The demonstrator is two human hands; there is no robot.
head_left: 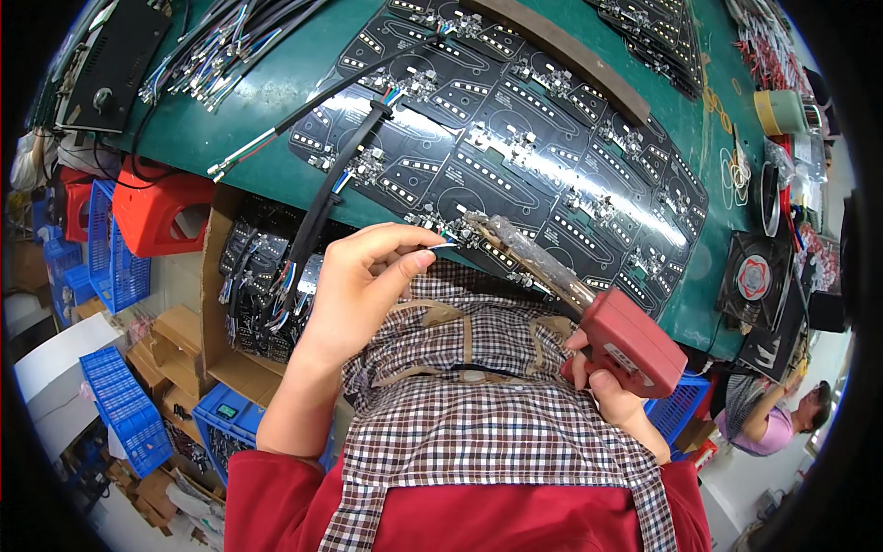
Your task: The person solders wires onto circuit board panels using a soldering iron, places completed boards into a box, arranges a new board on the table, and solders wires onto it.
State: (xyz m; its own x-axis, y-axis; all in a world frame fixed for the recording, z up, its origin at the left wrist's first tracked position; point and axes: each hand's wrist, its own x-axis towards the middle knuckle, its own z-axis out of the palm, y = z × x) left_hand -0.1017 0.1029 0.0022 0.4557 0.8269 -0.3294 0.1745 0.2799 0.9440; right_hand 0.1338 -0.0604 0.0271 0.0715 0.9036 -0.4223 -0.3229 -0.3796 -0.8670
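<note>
My left hand (pixel 359 285) is closed in a pinch on a thin wire (pixel 443 246) at the near edge of a panel of black circuit boards (pixel 497 138). My right hand (pixel 607 396) grips a red soldering gun (pixel 635 345) by its handle. Its long, crusted barrel points up and left, and its tip is close to the board's connector and the pinched wire; whether they touch I cannot tell. Black sheathed cables (pixel 322 198) with bared coloured ends lie across the panel's left side, and one hangs over the table edge.
The green table (pixel 258 138) carries a bundle of cables (pixel 230 46), a dark bar (pixel 570 55) across the panel and a fan (pixel 756 281) at right. Below left stands a cardboard box (pixel 221 313) of boards, near a red stool (pixel 166 212) and blue crates (pixel 124 405). Another person (pixel 773 414) is at far right.
</note>
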